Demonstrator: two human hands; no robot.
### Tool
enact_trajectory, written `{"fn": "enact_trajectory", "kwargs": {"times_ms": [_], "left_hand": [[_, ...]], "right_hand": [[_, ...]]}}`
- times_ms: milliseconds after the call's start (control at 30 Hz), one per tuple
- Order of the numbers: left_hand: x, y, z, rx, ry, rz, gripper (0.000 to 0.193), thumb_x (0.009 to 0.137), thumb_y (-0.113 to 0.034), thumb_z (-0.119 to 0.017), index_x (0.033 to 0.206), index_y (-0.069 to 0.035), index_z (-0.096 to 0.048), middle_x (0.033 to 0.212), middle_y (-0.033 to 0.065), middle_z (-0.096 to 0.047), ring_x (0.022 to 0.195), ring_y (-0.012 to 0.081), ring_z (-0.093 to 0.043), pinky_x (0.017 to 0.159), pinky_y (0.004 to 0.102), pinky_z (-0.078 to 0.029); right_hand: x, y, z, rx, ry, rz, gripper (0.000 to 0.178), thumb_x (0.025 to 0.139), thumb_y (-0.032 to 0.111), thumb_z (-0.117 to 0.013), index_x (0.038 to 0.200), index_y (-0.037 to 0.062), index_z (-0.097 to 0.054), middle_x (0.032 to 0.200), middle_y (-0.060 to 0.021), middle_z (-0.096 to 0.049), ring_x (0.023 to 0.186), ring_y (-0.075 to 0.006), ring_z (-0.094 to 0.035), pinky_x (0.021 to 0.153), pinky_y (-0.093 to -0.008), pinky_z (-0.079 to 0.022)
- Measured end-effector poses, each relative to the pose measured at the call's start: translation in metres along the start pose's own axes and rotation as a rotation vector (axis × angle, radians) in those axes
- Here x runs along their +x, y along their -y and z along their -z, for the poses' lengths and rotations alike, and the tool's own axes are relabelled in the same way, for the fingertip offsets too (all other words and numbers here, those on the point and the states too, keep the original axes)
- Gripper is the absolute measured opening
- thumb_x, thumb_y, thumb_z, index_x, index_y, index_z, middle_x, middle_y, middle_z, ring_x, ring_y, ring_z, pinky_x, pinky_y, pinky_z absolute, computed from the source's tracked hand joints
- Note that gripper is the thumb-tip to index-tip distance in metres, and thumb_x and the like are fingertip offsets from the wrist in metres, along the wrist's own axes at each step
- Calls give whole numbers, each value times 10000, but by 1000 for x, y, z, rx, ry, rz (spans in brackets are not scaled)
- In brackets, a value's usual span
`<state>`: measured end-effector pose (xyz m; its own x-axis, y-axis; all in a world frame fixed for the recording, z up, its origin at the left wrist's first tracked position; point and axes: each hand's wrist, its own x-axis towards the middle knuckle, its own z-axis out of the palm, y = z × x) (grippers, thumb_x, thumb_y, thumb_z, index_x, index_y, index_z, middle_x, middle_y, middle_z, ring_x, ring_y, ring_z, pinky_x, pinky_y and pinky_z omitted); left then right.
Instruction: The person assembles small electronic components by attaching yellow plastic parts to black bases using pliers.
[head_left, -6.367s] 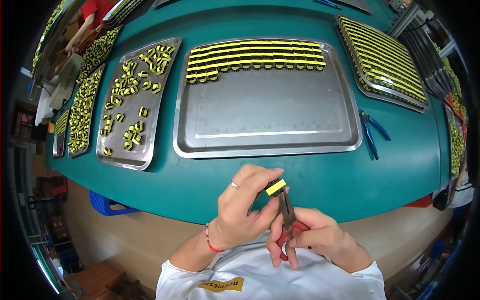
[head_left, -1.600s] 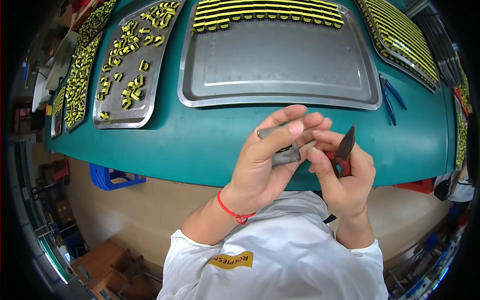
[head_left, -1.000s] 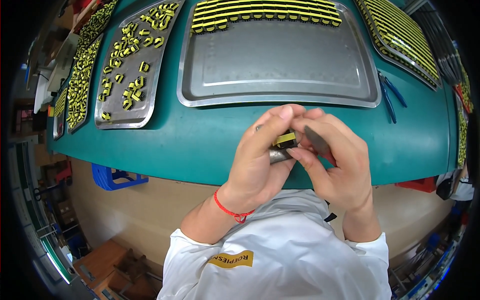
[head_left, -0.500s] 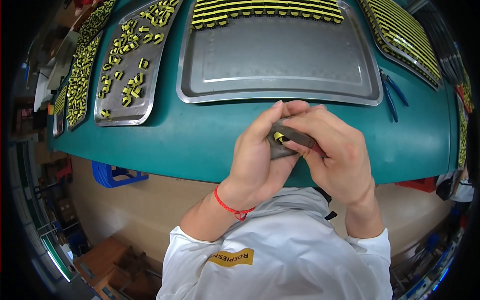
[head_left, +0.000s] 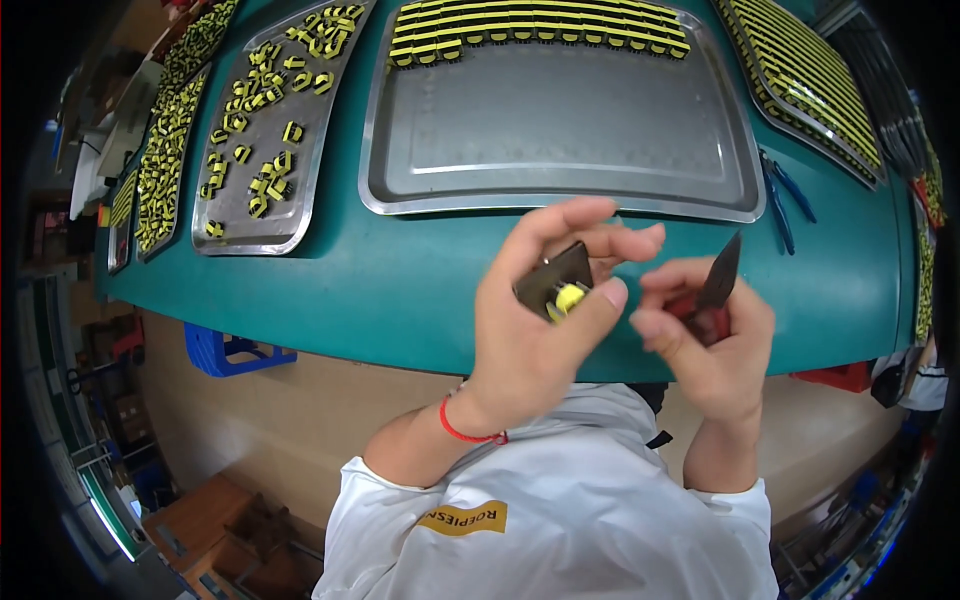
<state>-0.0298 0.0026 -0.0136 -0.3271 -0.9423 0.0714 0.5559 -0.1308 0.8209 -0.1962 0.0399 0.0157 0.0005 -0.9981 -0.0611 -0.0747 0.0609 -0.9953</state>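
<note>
My left hand [head_left: 535, 325] is closed around a small dark rectangular block [head_left: 572, 268], with the thumb along its near side. A yellow part [head_left: 568, 297] sits against the block beside the thumb; its finer shape is blurred. To the right, apart from the left hand, my right hand [head_left: 725, 340] grips red-handled pliers [head_left: 718, 280], their dark pointed jaws tipped up and away from me. The fingers hide most of the handle. Both hands are above the near edge of the green table [head_left: 400, 290], in front of a large metal tray [head_left: 560, 208].
Yellow-and-black parts [head_left: 540, 30] stand in rows at the large tray's far end. Loose ones lie in a narrower tray [head_left: 270, 247] and another tray [head_left: 160, 180] at left. A tray of tight rows [head_left: 810, 90] and blue-handled pliers [head_left: 785, 205] are at right. A blue stool [head_left: 225, 350] stands below.
The right hand with the pliers has drawn away from the block to the right, jaws now pointing up. The left hand has turned, showing more of the block and the yellow part.
</note>
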Motion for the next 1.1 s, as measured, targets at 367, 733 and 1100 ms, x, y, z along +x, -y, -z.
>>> {"fn": "enact_trajectory", "kwargs": {"times_ms": [367,733,1100], "left_hand": [[11,-2,7,1047,289,-485,452,922,-155,-573,1332,32,-532,1289,202,-608,1315,424,-497,1149,600,-204],[10,-9,-2,872,305,-283,697,780,8,-648,1429,71,-403,1373,244,-537,1281,419,-522,1123,529,-306],[7,-3,5,894,333,-279,466,889,-99,-595,1299,112,-525,1314,260,-570,1274,369,-529,1067,447,-397]], "right_hand": [[-11,-33,-19,25,65,109,411,795,-33,-705,1197,-34,-617,817,-7,-650,611,-36,-472,550,-200,-378],[-1,-39,-15,52,62,125,314,834,-51,-572,1141,-57,-634,902,-74,-698,753,-105,-626,682,-250,-513],[-6,-49,-20,191,-26,72,306,825,42,-772,1091,-44,-647,787,-28,-668,625,-47,-546,561,-203,-440]]}}
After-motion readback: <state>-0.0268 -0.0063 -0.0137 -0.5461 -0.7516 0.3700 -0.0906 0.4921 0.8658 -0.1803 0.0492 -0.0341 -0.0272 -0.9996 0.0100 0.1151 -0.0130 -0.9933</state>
